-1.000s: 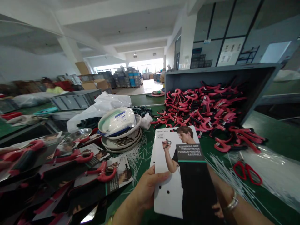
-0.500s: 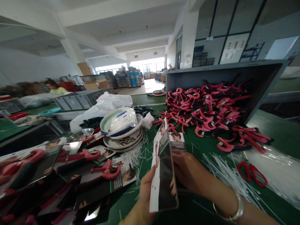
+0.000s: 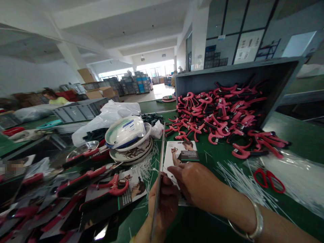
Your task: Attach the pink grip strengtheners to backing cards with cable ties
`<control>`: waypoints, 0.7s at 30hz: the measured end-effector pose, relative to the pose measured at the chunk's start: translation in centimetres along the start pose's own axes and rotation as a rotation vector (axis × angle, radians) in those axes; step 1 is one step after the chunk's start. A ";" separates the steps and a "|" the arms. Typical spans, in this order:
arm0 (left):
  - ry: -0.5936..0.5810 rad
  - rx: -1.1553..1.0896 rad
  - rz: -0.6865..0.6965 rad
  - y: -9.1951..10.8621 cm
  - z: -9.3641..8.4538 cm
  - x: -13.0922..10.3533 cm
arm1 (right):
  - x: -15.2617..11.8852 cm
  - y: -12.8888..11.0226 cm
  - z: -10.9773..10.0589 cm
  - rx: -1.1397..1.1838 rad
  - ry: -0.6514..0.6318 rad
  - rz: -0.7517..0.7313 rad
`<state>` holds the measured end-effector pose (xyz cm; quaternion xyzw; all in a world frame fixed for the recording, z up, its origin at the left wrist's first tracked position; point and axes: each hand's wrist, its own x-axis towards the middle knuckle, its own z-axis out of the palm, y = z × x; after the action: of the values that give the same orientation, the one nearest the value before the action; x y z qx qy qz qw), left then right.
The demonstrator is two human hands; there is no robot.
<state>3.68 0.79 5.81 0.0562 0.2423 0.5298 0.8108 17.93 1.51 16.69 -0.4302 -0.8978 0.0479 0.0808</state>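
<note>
My left hand (image 3: 164, 202) is closed round a printed backing card (image 3: 157, 199), held upright and seen nearly edge-on. My right hand (image 3: 196, 180) is beside the card's right face, fingers pinched together. A thin white cable tie (image 3: 165, 166) shows at its fingertips, and a small white end sticks out left of the card. Behind the hands, another printed card (image 3: 186, 156) lies face up on the green table. Pink-and-black hand grip strengtheners (image 3: 117, 185) fastened to cards are piled to the left. Part of the fingertips is hidden.
A tipped grey crate (image 3: 240, 69) spills loose hand grips (image 3: 220, 118) at the back right. Loose cable ties (image 3: 243, 185), red scissors (image 3: 269, 180) and a clear bag (image 3: 301, 179) lie at right. Stacked bowls (image 3: 131, 155) stand left of centre. Another person (image 3: 54, 98) is far left.
The card has turned from showing its printed front to nearly edge-on. My right hand has come out from behind it to its right side, with a cable tie visible at the fingers.
</note>
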 end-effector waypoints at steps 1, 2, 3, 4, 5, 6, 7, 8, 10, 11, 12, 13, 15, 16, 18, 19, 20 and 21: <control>0.006 -0.014 -0.010 0.0 0.0 0.1 | 0.0 0.0 -0.2 -0.010 0.005 -0.002; 0.008 -0.022 -0.023 0.1 0.2 0.1 | -0.1 0.0 -0.3 -0.016 0.002 -0.010; 0.006 -0.029 -0.032 0.1 0.4 0.0 | -0.1 0.0 -0.4 -0.022 -0.007 -0.025; 0.003 -0.038 -0.040 0.1 0.6 -0.1 | -0.1 0.0 -0.5 -0.029 -0.019 -0.042; 0.001 -0.050 -0.041 0.1 0.8 -0.2 | -0.1 0.0 -0.6 -0.039 -0.027 -0.058; 0.003 -0.066 -0.038 0.1 1.1 -0.3 | -0.1 0.1 -0.6 -0.052 -0.027 -0.071; 0.008 -0.082 -0.034 0.1 1.3 -0.4 | -0.2 0.1 -0.7 -0.068 -0.021 -0.080; 0.014 -0.097 -0.034 0.1 1.4 -0.5 | -0.2 0.2 -0.7 -0.083 -0.014 -0.086; 0.026 -0.097 -0.047 0.0 1.4 -0.5 | -0.3 0.4 -0.7 -0.101 0.006 -0.096; 0.024 -0.079 -0.047 0.0 1.3 -0.5 | -0.3 0.4 -0.7 -0.102 0.013 -0.098; 0.015 -0.052 -0.036 -0.1 1.1 -0.5 | -0.3 0.5 -0.8 -0.098 0.017 -0.099; -0.001 -0.017 -0.020 -0.1 1.0 -0.4 | -0.3 0.6 -0.8 -0.089 0.016 -0.101; -0.033 0.045 0.023 -0.2 0.7 -0.3 | -0.3 0.7 -0.9 -0.069 0.012 -0.098; -0.049 0.057 0.036 -0.2 0.6 -0.3 | -0.3 0.7 -1.0 -0.058 0.015 -0.096; -0.076 0.034 0.038 -0.2 0.6 -0.3 | -0.3 0.7 -1.1 -0.046 0.029 -0.086; -0.091 0.006 0.033 -0.2 0.6 -0.3 | -0.3 0.6 -1.1 -0.041 0.035 -0.078; -0.109 -0.029 0.021 -0.3 0.6 -0.4 | -0.3 0.6 -1.1 -0.035 0.038 -0.069; -0.137 -0.070 0.001 -0.3 0.6 -0.4 | -0.3 0.6 -1.1 -0.029 0.040 -0.060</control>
<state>4.05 0.42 6.32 0.0643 0.1675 0.5331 0.8268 18.77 1.71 17.64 -0.4050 -0.9092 0.0240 0.0938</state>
